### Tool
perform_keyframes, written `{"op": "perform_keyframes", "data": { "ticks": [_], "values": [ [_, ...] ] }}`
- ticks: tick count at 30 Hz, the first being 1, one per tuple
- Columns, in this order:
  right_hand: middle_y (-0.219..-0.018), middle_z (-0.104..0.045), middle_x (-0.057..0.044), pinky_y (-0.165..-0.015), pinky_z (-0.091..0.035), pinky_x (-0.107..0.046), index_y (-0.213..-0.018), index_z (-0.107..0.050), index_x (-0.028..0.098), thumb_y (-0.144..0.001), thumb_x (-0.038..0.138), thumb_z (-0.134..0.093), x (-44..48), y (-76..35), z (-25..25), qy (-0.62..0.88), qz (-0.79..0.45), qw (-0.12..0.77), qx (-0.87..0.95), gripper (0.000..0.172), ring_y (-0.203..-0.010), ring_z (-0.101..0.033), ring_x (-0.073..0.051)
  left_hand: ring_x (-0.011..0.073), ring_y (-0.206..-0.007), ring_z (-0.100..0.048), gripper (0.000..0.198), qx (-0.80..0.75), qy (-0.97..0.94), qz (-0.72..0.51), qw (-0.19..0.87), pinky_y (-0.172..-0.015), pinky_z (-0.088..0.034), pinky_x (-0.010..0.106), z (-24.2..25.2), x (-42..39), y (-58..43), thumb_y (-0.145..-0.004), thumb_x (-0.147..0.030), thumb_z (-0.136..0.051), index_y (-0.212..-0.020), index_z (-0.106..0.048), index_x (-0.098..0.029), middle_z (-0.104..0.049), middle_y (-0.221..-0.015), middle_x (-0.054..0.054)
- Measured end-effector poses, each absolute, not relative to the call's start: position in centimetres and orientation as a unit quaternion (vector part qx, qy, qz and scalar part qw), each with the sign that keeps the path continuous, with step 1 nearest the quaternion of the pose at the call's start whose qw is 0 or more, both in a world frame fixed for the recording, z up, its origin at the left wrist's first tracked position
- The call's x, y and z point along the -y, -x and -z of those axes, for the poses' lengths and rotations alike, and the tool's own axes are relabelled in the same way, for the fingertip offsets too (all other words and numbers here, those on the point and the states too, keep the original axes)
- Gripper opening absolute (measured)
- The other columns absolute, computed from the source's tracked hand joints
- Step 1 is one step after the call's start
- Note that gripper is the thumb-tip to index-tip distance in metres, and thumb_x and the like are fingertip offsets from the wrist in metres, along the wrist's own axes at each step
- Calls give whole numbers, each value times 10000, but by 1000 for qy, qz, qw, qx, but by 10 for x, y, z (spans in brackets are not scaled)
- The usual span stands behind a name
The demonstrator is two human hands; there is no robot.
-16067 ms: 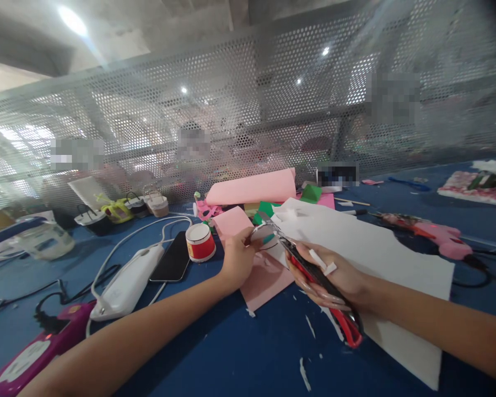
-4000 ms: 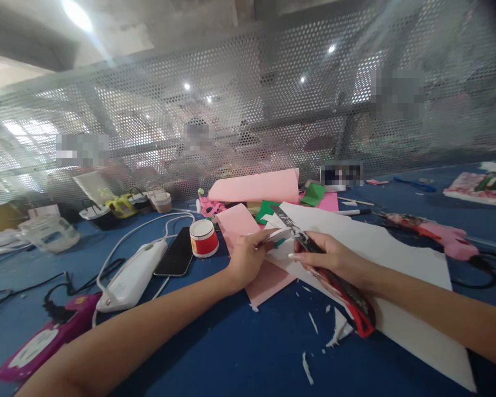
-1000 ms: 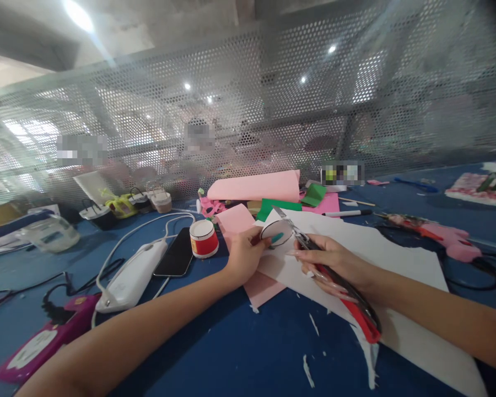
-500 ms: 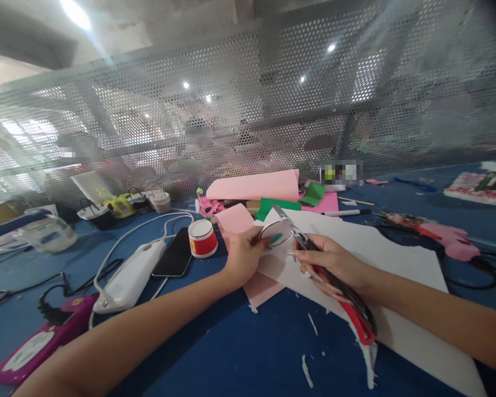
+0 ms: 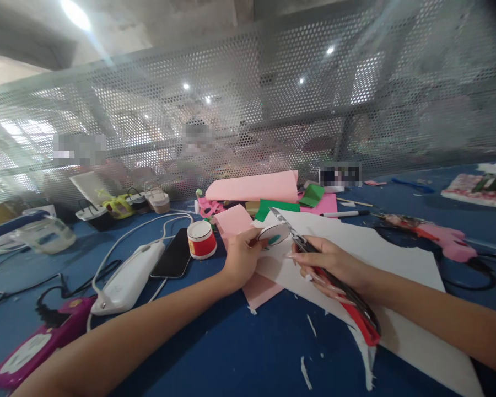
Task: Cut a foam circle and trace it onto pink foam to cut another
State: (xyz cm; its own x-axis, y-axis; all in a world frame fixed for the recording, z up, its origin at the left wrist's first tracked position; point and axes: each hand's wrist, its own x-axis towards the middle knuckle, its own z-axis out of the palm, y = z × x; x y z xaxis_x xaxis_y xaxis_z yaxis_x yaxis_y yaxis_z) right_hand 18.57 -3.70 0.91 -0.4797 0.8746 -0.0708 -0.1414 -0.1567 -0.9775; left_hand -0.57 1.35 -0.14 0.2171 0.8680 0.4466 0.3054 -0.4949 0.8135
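My left hand [image 5: 243, 258] pinches a small round white paper piece [image 5: 278, 231], black along its edge, with a teal patch on its face. In my right hand [image 5: 328, 263] is a pair of scissors [image 5: 355, 309] with long red and black handles. The scissors' blades are beside the right edge of the round piece; whether they touch it I cannot tell. Beneath both hands lie a large white sheet [image 5: 397, 259] and a pink sheet [image 5: 235, 218]. Left of my left hand stands a red and white paper cup [image 5: 202, 240].
A black phone [image 5: 172, 255], a white power strip [image 5: 128, 275] and a purple pouch-like item [image 5: 41, 347] lie on the left. At right are a pink glue gun [image 5: 446, 237] and a marker [image 5: 347, 213]. Rolled pink paper [image 5: 252, 186] lies behind. White scraps [image 5: 306, 373] lie in front.
The round piece has tilted flatter in my left hand. The scissors have shifted slightly, their handle ends a little lower and to the right. The view has moved a little.
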Motion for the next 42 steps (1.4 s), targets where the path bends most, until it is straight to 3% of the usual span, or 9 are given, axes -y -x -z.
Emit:
{"op": "perform_keyframes", "data": {
  "ticks": [12,19,24,29,34,42],
  "values": [
    [-464,-503,101,-220,-270,-151,-841,-452,212,-767,349,-659,36,-188,-7,320,-700,372,518,259,-207,-289,-30,156,-693,-584,216,-391,-758,-456,255,-649,-445,260,1,-11,5,-738,-119,-561,-875,-723,-162,-703,-771,32],
    [-473,-504,100,-225,-207,-149,-860,-468,204,-741,371,-676,37,-187,-10,324,-701,376,512,292,-198,-295,-30,144,-681,-561,241,-394,-787,-425,212,-648,-424,253,-3,-5,4,-726,-68,-533,-848,-723,-151,-690,-734,27],
    [-459,-505,99,-236,-220,-152,-847,-462,211,-738,373,-680,37,-187,-8,325,-692,378,522,292,-216,-295,-34,138,-686,-552,230,-395,-765,-439,255,-651,-413,245,-1,-7,4,-719,-78,-530,-837,-712,-152,-677,-736,17],
    [-485,-509,95,-276,-215,-145,-820,-475,201,-766,349,-668,36,-188,-9,309,-688,364,547,249,-249,-325,-20,121,-630,-515,79,-421,-707,-476,310,-589,-392,228,3,-15,5,-737,-185,-585,-752,-645,-137,-601,-660,-7],
    [-471,-505,85,-338,-313,-149,-768,-476,189,-757,325,-694,39,-188,-12,306,-676,348,572,256,-307,-386,-24,104,-563,-489,204,-421,-655,-495,386,-542,-399,224,5,-21,4,-711,-332,-664,-736,-591,-144,-545,-601,-31],
    [-501,-530,93,-210,-240,-158,-796,-449,213,-728,327,-672,39,-186,-13,317,-701,413,487,260,-207,-345,-42,89,-555,-496,342,-387,-610,-513,464,-524,-389,207,0,-19,0,-644,-435,-727,-798,-613,-152,-595,-638,-25]
  ]
}}
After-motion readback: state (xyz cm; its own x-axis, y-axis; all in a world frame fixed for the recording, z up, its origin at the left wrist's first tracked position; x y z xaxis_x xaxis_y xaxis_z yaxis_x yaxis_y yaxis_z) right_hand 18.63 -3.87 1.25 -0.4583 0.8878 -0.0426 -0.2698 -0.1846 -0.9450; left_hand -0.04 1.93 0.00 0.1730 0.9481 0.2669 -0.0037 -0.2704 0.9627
